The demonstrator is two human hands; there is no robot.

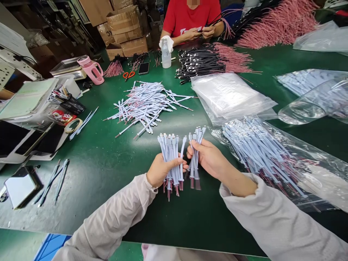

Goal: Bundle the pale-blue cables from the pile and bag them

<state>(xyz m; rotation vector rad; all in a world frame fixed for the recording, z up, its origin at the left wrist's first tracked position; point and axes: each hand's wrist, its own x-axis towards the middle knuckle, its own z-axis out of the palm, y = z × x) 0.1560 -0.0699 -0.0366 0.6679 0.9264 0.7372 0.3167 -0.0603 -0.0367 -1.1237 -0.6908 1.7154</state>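
My left hand (163, 168) is closed round a bundle of light blue cables (172, 152), their connector ends up and thin red wire ends hanging down. Close beside it on the right, my right hand (205, 154) grips a smaller bunch of the same cables (194, 163), its lower ends slightly blurred. Both bunches stand roughly upright above the green table (114, 195). Beyond my hands lies a loose pile of light blue cables (146, 103). To the right, many more such cables (258, 148) lie on a clear plastic bag.
Clear plastic bags (233, 94) are stacked behind my right hand. Black cables with pink wires (201, 61) lie farther back, near a bottle (165, 54) and orange-handled scissors (128, 75). Across the table a person in a red shirt (176, 21) handles black cables. A phone-like device (21, 186) sits at left.
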